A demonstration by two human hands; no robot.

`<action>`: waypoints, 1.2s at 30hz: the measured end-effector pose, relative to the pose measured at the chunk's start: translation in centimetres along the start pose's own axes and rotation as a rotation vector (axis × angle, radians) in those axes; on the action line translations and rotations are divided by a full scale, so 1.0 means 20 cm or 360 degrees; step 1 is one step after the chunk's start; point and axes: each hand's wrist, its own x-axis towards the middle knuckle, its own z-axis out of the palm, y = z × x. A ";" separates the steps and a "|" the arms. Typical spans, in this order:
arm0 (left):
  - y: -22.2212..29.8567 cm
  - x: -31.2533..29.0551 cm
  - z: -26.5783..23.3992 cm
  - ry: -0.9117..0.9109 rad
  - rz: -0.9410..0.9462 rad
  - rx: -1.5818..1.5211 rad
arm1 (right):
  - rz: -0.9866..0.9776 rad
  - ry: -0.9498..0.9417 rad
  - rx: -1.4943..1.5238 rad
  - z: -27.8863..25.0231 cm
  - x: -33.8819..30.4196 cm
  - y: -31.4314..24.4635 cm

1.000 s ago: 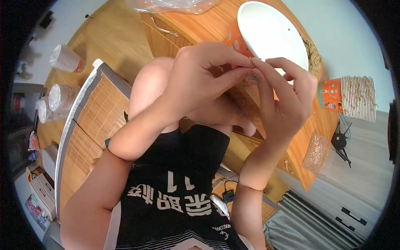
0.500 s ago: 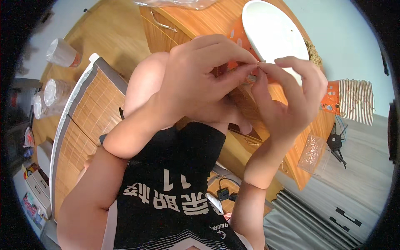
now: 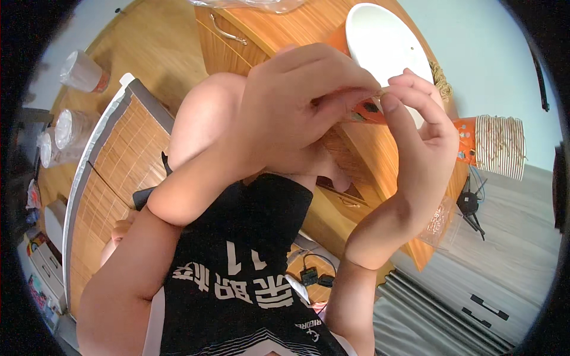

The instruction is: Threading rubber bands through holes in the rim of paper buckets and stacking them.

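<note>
My left hand point(image 3: 297, 101) and my right hand point(image 3: 424, 142) meet in front of me, fingertips pinched together at nearly the same spot. Whatever lies between the fingertips is too small to name. Just beyond them stands an orange paper bucket point(image 3: 339, 43) with a white inside and a small hole in its wall. My hands hide part of its orange side. A bundle of tan cord point(image 3: 439, 80) lies past the bucket's right edge. To the right of my right hand is a stack of orange paper buckets point(image 3: 500, 146) on its side, with strands across the rims.
A wooden cabinet point(image 3: 291, 26) with metal handles carries the buckets. Clear plastic wrap point(image 3: 249, 5) lies at its far edge, a clear bag point(image 3: 438, 224) near its right corner. Black device with cables point(image 3: 469, 203) sits beside it. Clear cups point(image 3: 84, 71) stand at left near a bamboo-matted seat point(image 3: 127, 142).
The pinched fingertips have shifted slightly right. My right hand has turned, its fingers drawn closer together. The whole view has moved a little.
</note>
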 end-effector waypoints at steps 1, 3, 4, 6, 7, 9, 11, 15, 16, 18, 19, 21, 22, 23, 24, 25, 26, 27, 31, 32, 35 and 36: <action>-0.02 0.01 -0.01 0.0008 0.0397 0.0177 | 0.0105 -0.0049 0.0043 0.00 0.00 -0.01; -0.03 0.01 -0.01 0.0031 0.0421 0.0220 | 0.0114 -0.0048 0.0046 0.00 0.01 -0.02; -0.03 0.01 -0.01 0.0052 0.0445 0.0264 | 0.0124 -0.0044 0.0050 0.00 0.01 -0.02; -0.02 0.02 -0.02 0.0043 0.0500 0.0335 | 0.0064 -0.0054 0.0027 0.00 0.02 0.00; -0.02 0.02 -0.02 0.0034 0.0554 0.0411 | 0.0004 -0.0065 0.0007 -0.01 0.02 0.01; -0.01 0.03 -0.04 0.0017 0.0569 0.0487 | 0.0030 -0.0143 -0.0036 -0.02 0.02 0.01; 0.00 0.03 -0.05 -0.0004 0.0586 0.0562 | 0.0059 -0.0217 -0.0076 -0.02 0.01 0.01; 0.01 0.05 -0.08 -0.0054 0.0512 0.0607 | -0.0082 -0.0223 -0.0260 -0.01 0.01 0.02; 0.02 0.05 -0.09 -0.0121 0.0386 0.0579 | -0.0182 -0.0265 -0.0327 -0.02 0.01 0.03; 0.01 0.05 -0.10 -0.0129 0.0274 0.0451 | -0.0244 -0.0254 -0.0437 -0.01 0.00 0.04; 0.01 0.05 -0.11 -0.0128 0.0158 0.0322 | -0.0308 -0.0250 -0.0552 -0.01 0.00 0.05; 0.01 0.07 -0.12 -0.0124 0.0171 0.0301 | -0.0297 -0.0204 -0.0567 0.00 -0.01 0.06; 0.03 0.09 -0.14 -0.0107 0.0184 0.0280 | -0.0296 -0.0166 -0.0587 0.01 -0.01 0.06; 0.06 0.10 -0.17 -0.0118 0.0184 0.0282 | -0.0289 -0.0160 -0.0581 0.01 -0.01 0.05; 0.14 0.15 -0.19 -0.0314 -0.0121 0.0216 | -0.0332 -0.0158 -0.0601 0.00 0.00 0.07; 0.18 0.17 -0.20 -0.0507 -0.0428 0.0151 | -0.0375 -0.0154 -0.0622 -0.01 -0.01 0.08; 0.14 0.17 -0.18 -0.0537 -0.0425 0.0159 | -0.0356 -0.0133 -0.0611 0.00 -0.02 0.09; 0.08 0.15 -0.18 -0.0461 -0.0231 0.0198 | -0.0474 0.0083 -0.0536 0.03 -0.03 0.07; 0.02 0.09 -0.19 -0.0341 -0.0167 0.0090 | -0.0114 0.0672 0.0414 0.24 -0.32 0.06; 0.02 0.09 -0.18 -0.0358 -0.0150 0.0094 | 0.0043 0.0675 0.0501 0.33 -0.39 0.10; 0.04 0.07 -0.14 -0.0406 -0.0443 -0.0114 | 0.0293 0.0762 0.1023 0.56 -0.42 0.10; 0.06 0.07 -0.12 -0.0392 -0.0653 -0.0282 | 0.0313 0.0796 0.1046 0.59 -0.40 0.10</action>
